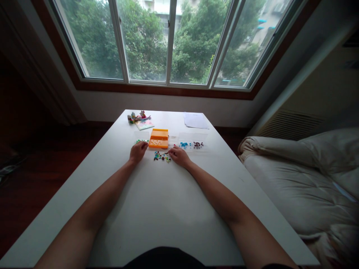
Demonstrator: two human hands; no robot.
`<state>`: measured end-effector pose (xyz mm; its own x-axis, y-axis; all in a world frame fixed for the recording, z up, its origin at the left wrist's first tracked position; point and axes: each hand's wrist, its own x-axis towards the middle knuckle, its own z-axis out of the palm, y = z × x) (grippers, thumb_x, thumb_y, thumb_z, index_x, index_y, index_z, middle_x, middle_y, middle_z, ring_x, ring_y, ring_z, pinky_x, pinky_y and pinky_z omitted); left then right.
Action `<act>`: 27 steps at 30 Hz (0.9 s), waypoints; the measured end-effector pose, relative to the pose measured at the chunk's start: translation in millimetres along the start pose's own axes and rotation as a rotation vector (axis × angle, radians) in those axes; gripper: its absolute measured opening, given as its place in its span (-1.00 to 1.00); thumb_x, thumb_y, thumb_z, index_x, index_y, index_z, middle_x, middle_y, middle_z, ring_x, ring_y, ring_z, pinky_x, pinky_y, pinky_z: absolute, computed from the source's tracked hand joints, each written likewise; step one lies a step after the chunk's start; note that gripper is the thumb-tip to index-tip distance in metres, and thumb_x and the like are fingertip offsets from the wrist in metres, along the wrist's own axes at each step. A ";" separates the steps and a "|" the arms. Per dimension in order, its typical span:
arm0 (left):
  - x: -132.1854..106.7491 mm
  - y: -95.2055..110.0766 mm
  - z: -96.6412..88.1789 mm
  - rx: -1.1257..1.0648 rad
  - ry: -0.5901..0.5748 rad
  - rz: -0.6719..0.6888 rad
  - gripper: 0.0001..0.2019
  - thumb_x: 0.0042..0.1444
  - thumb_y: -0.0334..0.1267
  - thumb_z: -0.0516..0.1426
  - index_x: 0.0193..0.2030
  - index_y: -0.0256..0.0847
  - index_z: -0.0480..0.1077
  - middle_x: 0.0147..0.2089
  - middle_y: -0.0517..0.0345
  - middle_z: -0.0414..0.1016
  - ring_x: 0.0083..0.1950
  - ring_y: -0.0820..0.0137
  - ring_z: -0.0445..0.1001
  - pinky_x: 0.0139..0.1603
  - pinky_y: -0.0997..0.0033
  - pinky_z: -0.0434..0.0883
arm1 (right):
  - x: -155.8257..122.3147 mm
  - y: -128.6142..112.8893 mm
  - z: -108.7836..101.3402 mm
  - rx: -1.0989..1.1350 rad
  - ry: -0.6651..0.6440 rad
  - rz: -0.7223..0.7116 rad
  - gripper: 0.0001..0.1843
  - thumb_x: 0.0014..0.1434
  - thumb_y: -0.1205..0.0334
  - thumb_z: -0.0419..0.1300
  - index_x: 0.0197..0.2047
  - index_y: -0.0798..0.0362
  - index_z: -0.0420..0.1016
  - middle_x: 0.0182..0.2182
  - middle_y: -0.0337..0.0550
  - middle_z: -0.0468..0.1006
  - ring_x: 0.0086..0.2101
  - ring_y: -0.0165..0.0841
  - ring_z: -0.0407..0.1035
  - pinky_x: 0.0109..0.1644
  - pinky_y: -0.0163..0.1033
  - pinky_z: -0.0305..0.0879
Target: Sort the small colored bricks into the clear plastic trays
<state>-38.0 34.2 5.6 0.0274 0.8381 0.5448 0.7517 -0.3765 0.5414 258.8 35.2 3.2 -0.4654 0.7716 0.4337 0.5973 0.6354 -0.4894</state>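
Observation:
My left hand (138,151) rests at the lower left corner of an orange case (159,137), its fingers closed together. Whatever they may hold is too small to make out. Small yellowish pieces lie in the near part of the case. My right hand (180,155) is at the right side of a loose pile of mixed coloured pieces (161,157), thumb and fingertips drawn together; any piece between them is too tiny to name. Green pieces (142,141) sit just beyond my left hand. Blue pieces (184,144) and dark brown pieces (198,144) lie in a clear tray beyond my right hand.
Toy figures (138,117) and a pastel card (144,124) are at the far left of the white table (168,209). Sheets of paper (195,120) lie at the far right. A pale sofa (303,183) stands right of the table, and a window is ahead.

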 end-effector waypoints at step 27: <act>-4.0 12.6 3.7 0.001 -0.221 0.133 -0.79 0.22 -0.28 0.10 -0.14 -0.12 0.57 -0.09 0.06 0.56 -0.14 0.30 0.51 -0.04 0.27 0.45 | -0.1 4.0 3.9 -0.012 0.001 -0.003 -0.87 0.26 0.30 0.21 -0.20 -0.01 0.62 -0.30 -0.16 0.47 -0.24 -0.35 0.34 -0.10 -0.27 0.24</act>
<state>-26.2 27.5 7.9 0.2690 0.8473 0.4579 0.7326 -0.4886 0.4739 258.7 37.8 -1.7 -0.4666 0.7699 0.4353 0.6040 0.6369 -0.4791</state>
